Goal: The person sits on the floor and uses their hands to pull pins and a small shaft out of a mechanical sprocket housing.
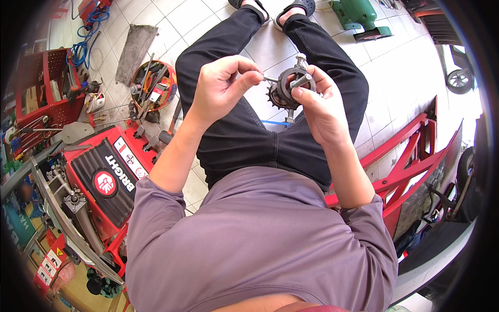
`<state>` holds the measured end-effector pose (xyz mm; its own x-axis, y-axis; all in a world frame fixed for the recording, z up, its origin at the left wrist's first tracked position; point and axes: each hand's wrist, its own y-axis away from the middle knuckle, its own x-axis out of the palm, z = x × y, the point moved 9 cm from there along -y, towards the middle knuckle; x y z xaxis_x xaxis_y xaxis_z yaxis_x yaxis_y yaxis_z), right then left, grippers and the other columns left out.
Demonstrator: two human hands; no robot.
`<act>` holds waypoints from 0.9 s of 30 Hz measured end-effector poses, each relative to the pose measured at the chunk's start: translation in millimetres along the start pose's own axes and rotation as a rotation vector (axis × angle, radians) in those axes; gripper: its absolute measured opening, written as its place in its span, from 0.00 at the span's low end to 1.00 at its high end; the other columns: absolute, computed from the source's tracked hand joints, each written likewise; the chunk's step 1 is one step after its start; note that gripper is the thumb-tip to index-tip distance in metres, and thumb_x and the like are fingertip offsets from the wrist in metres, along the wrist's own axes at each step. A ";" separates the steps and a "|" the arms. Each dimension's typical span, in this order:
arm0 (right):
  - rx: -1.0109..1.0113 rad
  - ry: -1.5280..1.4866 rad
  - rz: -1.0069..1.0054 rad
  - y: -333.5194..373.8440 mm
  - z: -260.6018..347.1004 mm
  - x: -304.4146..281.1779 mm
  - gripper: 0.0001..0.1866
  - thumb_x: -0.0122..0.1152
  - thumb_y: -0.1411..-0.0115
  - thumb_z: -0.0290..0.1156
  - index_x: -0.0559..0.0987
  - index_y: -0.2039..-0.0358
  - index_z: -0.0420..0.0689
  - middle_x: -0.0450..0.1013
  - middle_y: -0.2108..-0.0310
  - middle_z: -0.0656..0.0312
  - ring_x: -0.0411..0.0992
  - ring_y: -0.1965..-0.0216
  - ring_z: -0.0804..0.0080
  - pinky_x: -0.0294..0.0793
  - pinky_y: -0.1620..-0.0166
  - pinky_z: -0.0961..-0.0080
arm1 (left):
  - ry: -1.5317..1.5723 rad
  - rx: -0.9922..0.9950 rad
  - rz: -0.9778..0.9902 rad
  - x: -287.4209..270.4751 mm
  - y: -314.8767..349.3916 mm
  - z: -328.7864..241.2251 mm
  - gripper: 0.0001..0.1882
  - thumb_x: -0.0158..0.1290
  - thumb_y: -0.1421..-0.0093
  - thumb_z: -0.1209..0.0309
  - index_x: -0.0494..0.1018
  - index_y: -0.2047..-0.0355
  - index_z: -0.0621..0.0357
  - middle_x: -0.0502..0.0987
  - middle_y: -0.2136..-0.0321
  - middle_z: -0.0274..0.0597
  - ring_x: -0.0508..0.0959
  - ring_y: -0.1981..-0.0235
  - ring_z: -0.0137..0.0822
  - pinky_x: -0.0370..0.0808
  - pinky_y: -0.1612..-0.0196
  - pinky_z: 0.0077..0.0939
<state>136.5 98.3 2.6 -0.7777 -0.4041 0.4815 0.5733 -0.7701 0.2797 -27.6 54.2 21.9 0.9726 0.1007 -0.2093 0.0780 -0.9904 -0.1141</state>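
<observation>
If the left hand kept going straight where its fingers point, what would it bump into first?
Probably the thin rod sticking out of the toothed metal part that the right hand holds. The left hand is close to the rod's end; whether they touch is unclear.
</observation>
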 end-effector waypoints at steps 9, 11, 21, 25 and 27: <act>-0.012 -0.024 -0.022 -0.3 0.3 0.8 0.14 0.69 0.47 0.28 0.75 0.63 0.39 0.76 0.68 0.63 0.72 0.68 0.83 0.72 0.60 0.83 | 0.714 -0.201 -0.273 8.0 -4.5 55.1 0.19 0.38 0.28 0.57 0.70 0.66 0.58 0.78 0.72 0.42 0.79 0.71 0.32 0.72 0.68 0.21; 0.006 0.001 -0.022 -1.8 -2.6 -1.3 0.14 0.68 0.47 0.27 0.74 0.63 0.39 0.75 0.69 0.64 0.72 0.68 0.83 0.72 0.61 0.84 | 1.061 -0.411 -0.355 36.6 -1.7 83.0 0.19 0.33 0.28 0.57 0.68 0.64 0.55 0.79 0.68 0.49 0.80 0.63 0.43 0.75 0.59 0.32; 0.269 0.454 -0.084 -36.1 -33.2 -26.6 0.20 0.68 0.52 0.33 0.75 0.63 0.34 0.72 0.74 0.64 0.68 0.76 0.83 0.66 0.71 0.86 | 1.478 -0.671 -0.556 125.6 5.4 130.3 0.14 0.38 0.33 0.60 0.68 0.66 0.55 0.77 0.65 0.44 0.78 0.63 0.37 0.76 0.56 0.34; 0.319 0.536 -0.040 -45.0 -45.2 -33.8 0.19 0.68 0.53 0.36 0.77 0.66 0.34 0.72 0.73 0.63 0.68 0.74 0.82 0.66 0.70 0.84 | 1.432 -0.687 -0.647 128.6 10.9 141.9 0.16 0.36 0.33 0.61 0.71 0.62 0.58 0.77 0.65 0.43 0.78 0.63 0.36 0.76 0.57 0.33; 0.322 0.603 -0.054 -46.4 -45.1 -38.5 0.20 0.67 0.53 0.36 0.76 0.64 0.33 0.72 0.73 0.63 0.68 0.73 0.82 0.66 0.69 0.84 | 1.462 -0.681 -0.665 131.0 10.3 144.9 0.17 0.36 0.33 0.62 0.71 0.61 0.60 0.77 0.65 0.44 0.78 0.63 0.36 0.76 0.57 0.33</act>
<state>128.3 127.3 -66.4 -0.7617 -0.6451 -0.0605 0.5047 -0.6494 0.5688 68.8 70.8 -147.4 0.0895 0.6906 0.7177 0.2090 -0.7176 0.6644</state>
